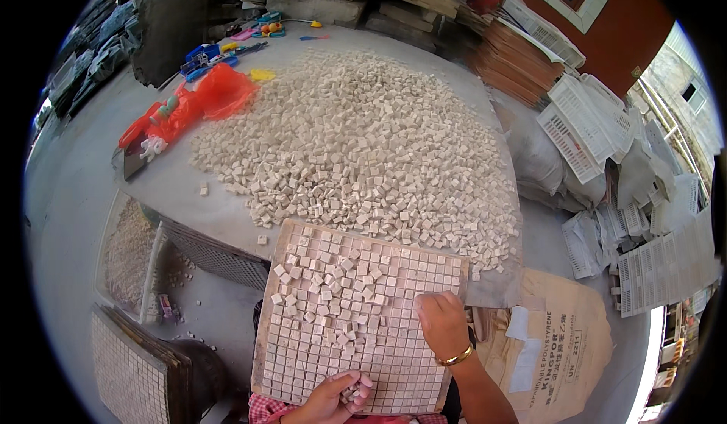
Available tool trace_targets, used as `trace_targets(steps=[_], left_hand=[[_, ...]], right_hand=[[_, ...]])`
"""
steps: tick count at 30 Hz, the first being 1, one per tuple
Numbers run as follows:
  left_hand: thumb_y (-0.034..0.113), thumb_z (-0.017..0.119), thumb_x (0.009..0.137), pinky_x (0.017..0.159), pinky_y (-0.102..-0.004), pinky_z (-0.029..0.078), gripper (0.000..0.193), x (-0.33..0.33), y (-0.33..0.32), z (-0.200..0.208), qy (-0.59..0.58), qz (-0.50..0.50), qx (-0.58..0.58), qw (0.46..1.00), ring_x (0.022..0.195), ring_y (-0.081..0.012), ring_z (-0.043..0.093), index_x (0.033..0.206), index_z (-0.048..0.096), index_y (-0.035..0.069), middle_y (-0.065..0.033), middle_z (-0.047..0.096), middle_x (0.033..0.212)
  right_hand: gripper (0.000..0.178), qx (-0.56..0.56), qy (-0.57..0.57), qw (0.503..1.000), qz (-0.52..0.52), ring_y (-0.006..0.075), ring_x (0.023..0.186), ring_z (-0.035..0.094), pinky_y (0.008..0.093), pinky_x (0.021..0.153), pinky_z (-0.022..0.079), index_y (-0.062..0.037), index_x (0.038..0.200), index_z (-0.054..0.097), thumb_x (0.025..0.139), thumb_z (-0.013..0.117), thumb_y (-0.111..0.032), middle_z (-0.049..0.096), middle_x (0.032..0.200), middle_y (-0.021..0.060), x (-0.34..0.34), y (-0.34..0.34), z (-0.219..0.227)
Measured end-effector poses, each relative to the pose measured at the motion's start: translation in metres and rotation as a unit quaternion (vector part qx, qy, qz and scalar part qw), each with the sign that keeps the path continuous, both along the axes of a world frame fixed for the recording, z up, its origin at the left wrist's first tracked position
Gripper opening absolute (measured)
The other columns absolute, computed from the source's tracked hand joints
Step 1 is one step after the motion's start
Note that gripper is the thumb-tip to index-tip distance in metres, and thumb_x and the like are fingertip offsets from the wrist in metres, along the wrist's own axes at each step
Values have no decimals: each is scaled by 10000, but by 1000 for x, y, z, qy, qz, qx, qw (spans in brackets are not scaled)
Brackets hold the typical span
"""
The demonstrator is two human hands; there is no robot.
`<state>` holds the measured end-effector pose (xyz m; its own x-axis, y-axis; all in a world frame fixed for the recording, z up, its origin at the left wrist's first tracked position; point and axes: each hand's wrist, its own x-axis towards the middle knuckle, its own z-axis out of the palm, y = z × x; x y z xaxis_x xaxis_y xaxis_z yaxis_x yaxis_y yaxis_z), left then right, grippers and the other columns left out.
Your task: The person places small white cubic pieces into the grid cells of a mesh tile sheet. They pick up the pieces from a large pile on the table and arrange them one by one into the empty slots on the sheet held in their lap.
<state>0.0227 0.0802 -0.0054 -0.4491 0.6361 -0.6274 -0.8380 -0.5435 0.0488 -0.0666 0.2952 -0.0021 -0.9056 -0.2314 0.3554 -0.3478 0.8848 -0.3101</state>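
While the left hand (330, 398) cups several small tiles (351, 394) over the near edge of the gridded board (285, 232), the right hand (443, 322) curls at its right side (whether pinching anything, I can't tell); loose tiles (326, 296) lie between, nearer the left, the heap (363, 151) beyond.

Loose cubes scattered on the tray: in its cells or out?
Out: the loose cubes lie at odd angles atop the grid tray, while seated cubes nearby form straight rows.

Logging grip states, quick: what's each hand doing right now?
Left hand: curled closed, holding a few small tiles.
Right hand: curled down at the gridded tray; whether it holds anything cannot be told.
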Motion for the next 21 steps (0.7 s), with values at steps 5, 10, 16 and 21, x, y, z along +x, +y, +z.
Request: trace_targets(steps=[5, 10, 16, 21], left_hand=[[214, 459, 957, 536, -207, 379, 235, 6, 10, -26, 43, -5, 73, 996, 608, -95, 455, 907, 568, 12, -3, 492, 687], [217, 497, 951, 701, -241, 475, 202, 21, 23, -67, 161, 39, 103, 981, 788, -121, 564, 970, 573, 31, -31, 595, 848], [209, 515, 945, 893, -292, 476, 299, 14, -8, -36, 61, 92, 139, 984, 1058, -213, 590, 1160, 550, 4, -96, 636, 1069], [205, 573, 913, 821, -315, 518, 313, 28, -44, -51, -36, 166, 181, 969, 947, -231, 630, 1149, 558, 0, -112, 646, 1030]], right_hand=[[257, 30, -70, 997, -2, 327, 871, 511, 420, 793, 425, -51, 900, 598, 662, 676, 1, 561, 883, 124, -3, -3, 11], [239, 52, -116, 991, -38, 329, 873, 521, 415, 810, 420, -37, 877, 593, 661, 667, 34, 550, 867, 130, -3, -2, 12], [247, -8, -201, 979, 12, 265, 802, 594, 340, 735, 476, -16, 959, 601, 728, 670, -66, 606, 901, 133, 29, -23, 54], [280, -111, -216, 948, 208, 249, 750, 599, 339, 712, 487, 1, 990, 608, 735, 674, -91, 607, 870, 142, 70, -93, 88]])
